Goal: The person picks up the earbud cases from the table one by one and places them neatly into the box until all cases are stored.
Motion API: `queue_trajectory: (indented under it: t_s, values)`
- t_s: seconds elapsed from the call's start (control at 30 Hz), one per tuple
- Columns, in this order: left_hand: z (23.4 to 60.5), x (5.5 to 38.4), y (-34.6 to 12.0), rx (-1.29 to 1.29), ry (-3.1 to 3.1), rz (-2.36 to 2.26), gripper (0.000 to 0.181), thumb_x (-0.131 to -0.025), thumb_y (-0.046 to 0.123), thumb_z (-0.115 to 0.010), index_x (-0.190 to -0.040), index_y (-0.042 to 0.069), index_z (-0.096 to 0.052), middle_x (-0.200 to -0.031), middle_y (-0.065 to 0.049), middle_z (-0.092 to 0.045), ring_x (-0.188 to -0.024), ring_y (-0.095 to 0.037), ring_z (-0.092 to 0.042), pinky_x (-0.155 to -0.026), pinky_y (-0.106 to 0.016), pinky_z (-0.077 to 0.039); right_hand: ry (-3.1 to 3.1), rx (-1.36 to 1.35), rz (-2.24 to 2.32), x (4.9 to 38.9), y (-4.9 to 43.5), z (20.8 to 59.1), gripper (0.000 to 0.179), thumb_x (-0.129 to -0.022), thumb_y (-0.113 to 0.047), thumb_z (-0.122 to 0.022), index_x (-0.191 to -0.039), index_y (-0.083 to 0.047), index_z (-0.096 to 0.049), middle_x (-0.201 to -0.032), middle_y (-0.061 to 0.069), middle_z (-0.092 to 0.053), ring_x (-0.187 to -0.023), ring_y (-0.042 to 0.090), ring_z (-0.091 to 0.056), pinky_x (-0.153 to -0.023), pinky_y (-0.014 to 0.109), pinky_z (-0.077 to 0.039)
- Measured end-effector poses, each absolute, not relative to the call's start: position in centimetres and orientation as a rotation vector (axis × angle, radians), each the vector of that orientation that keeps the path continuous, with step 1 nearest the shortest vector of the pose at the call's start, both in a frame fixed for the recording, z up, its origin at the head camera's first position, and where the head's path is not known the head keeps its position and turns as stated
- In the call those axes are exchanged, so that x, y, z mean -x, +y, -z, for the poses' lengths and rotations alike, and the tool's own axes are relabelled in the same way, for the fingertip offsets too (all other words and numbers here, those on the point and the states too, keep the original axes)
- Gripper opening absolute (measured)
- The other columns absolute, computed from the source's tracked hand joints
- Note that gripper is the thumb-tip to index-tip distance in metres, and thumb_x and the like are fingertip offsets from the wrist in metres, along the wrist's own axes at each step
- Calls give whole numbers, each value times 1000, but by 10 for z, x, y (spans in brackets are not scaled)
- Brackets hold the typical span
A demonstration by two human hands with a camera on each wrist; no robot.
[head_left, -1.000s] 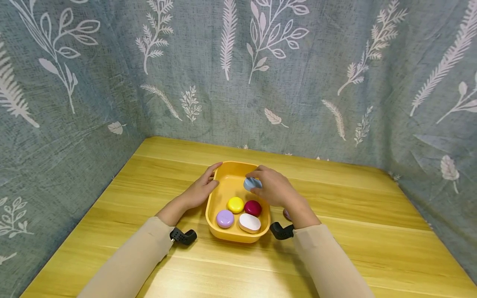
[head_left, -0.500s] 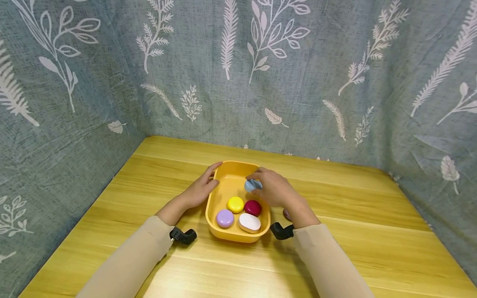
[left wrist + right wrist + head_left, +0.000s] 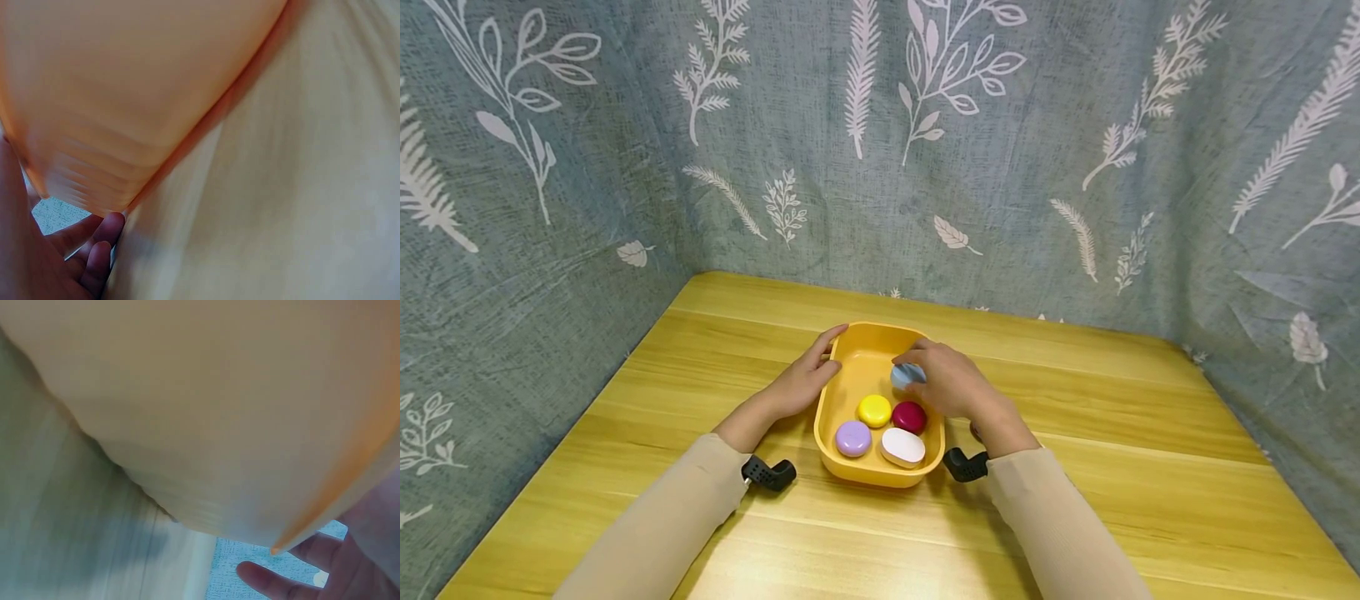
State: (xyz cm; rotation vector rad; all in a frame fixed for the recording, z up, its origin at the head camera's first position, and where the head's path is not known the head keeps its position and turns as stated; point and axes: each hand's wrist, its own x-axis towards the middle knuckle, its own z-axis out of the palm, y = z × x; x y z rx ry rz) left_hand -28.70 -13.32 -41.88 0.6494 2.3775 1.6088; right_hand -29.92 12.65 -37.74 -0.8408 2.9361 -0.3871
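Observation:
In the head view a deep yellow tub (image 3: 857,476) stands on the table. My left hand (image 3: 797,384) grips its left rim, thumb over the inner side and fingers along the outer wall; curled fingertips (image 3: 110,226) show beside the wall in the left wrist view. Reaching over the right rim, my right hand (image 3: 953,379) pinches a pale blue soap bar (image 3: 907,376) between thumb and fingers inside the tub, partly covering it. Nearer me in the tub lie a round yellow soap (image 3: 875,411), a dark red soap (image 3: 909,417), a lilac soap (image 3: 853,438) and an oval white soap (image 3: 902,447).
The wooden table (image 3: 1120,483) extends to both sides. A small dark round thing (image 3: 975,431) lies on it right of the tub, mostly hidden by my right wrist. Patterned grey-blue cloth (image 3: 820,208) hangs behind and along the sides. Black camera mounts (image 3: 769,475) sit at both wrists.
The blue soap bar in my right hand sits slightly lower in the tub. My right wrist covers more of the small thing on the table. The left hand and tub stay put.

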Motion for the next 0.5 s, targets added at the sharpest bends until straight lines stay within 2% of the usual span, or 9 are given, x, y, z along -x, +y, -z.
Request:
queue_trajectory:
  t_s: [0.5]
  values:
    - [418, 287, -133, -638, 2410, -1591, 57, -105, 27, -35, -157, 23, -10, -163, -5, -12, -141, -36, -32, -113, -50, -33, 2950, 823, 360, 303, 126, 385, 37, -92, -30, -66, -127, -20, -65, -128, 1, -58, -115, 23, -57, -102, 44, -45]
